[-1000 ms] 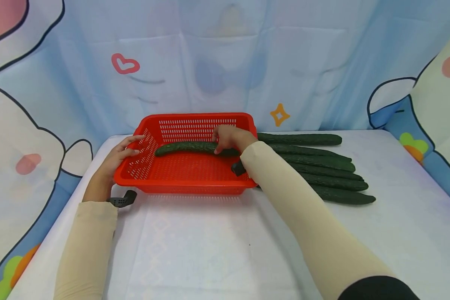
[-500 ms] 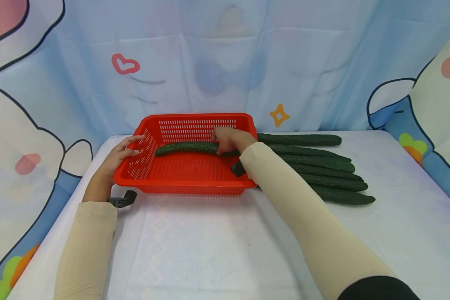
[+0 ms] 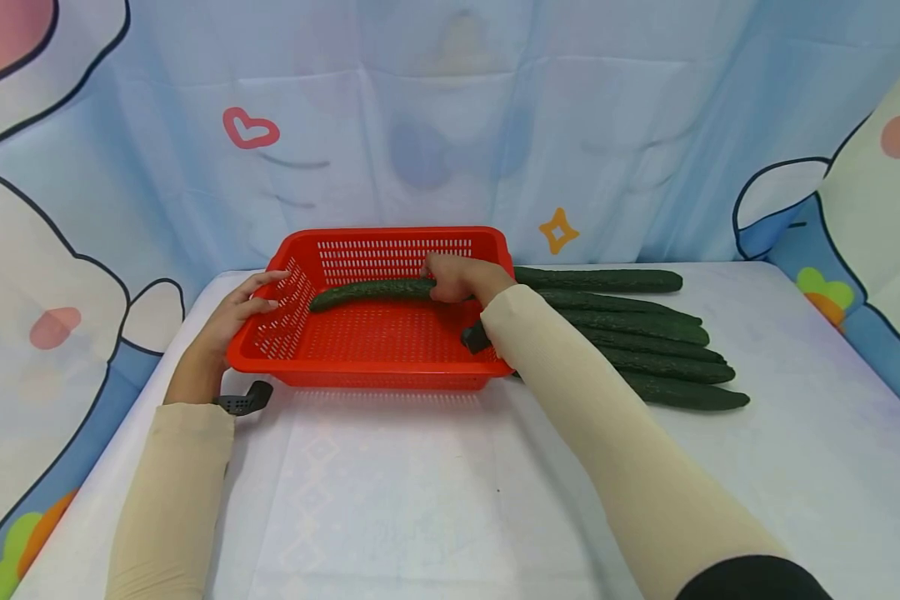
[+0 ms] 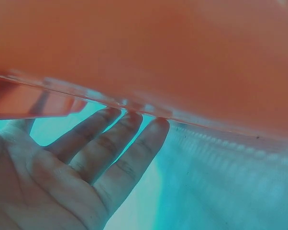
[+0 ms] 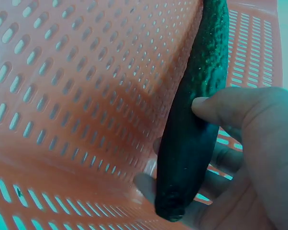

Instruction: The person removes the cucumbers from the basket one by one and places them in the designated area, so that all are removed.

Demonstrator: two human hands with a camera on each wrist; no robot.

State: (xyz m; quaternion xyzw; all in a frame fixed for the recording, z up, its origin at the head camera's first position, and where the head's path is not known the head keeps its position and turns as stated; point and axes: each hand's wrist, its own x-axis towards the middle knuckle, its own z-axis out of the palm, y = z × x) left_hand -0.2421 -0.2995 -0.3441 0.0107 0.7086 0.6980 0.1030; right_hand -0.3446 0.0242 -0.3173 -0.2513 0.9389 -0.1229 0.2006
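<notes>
A dark green cucumber lies lengthwise in the red perforated plastic basket. My right hand reaches over the basket's right end and grips the cucumber near one end. From the right wrist, the thumb presses on top of the cucumber while the fingers curl under it. My left hand is at the basket's left end, its fingertips at the rim. Below, in the left wrist view, its nearly straight fingers touch the basket's outer surface.
Several more cucumbers lie side by side on the white-covered table, right of the basket, partly behind my right forearm. A blue patterned curtain hangs close behind the basket.
My right hand's fingers have closed further round the cucumber, and its gripped part has risen slightly. The left hand and the basket have stayed put.
</notes>
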